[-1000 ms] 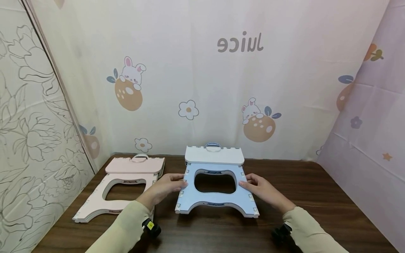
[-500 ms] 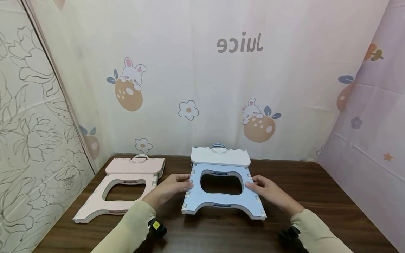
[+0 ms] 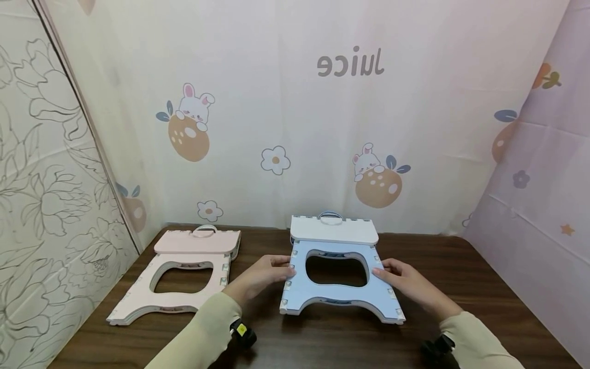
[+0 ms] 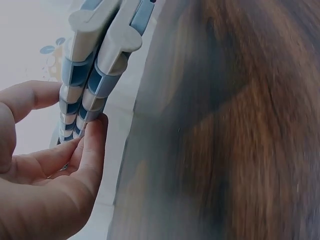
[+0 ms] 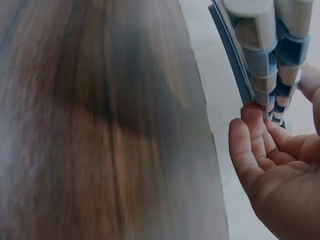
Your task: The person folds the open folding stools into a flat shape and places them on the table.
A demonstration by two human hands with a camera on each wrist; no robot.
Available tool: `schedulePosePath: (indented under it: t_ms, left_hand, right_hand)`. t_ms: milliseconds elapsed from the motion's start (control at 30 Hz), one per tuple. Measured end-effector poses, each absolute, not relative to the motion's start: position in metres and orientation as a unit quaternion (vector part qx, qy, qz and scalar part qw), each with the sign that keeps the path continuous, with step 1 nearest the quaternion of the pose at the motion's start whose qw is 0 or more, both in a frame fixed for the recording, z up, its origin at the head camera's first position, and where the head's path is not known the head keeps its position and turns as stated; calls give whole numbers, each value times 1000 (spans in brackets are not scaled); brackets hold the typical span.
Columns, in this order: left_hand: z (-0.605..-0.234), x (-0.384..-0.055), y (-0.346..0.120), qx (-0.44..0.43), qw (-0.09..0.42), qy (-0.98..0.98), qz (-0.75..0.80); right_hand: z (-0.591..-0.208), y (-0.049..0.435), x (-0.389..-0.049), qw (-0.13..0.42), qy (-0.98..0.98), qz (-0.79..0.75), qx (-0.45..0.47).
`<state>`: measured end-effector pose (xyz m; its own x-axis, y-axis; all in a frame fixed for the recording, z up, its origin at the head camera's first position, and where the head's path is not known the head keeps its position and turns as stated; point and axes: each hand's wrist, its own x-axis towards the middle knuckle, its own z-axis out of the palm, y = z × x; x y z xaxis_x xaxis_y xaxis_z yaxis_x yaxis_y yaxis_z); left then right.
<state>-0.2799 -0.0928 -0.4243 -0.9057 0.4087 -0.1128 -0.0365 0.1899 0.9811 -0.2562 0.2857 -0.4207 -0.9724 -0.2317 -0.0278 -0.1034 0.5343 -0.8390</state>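
Note:
A folded blue-and-white folding stool (image 3: 338, 293) is held between both hands, raised off the table with its white seat panel at the far end. My left hand (image 3: 262, 274) pinches its left edge, thumb on the upper face and fingers beneath; the left wrist view shows them around the hinged edge (image 4: 82, 107). On the opposite edge, my right hand (image 3: 407, 281) grips the same way, its fingertips (image 5: 252, 112) under the hinges in the right wrist view. A folded pink folding stool (image 3: 138, 292) lies on the table to the left, untouched.
The dark wooden table (image 3: 272, 348) spreads beneath both stools. A printed curtain (image 3: 276, 102) hangs along its far edge, with more fabric at the left and right sides. Dark wrist cameras (image 3: 244, 334) sit below each sleeve.
Both hands have carried the blue folding stool steadily to the right, away from the pink one. The pink folding stool has stayed in place.

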Motion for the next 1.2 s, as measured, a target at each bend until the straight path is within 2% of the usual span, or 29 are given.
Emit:
schedulePosePath:
  t_ms: [633, 1200]
  left_hand:
    - [-426, -278, -47, 159, 206, 714, 650]
    - [-424, -282, -13, 150, 220, 709, 653]
  right_hand:
    - [-414, 330, -240, 73, 894, -440, -50]
    - [-409, 361, -231, 86, 913, -398, -25]
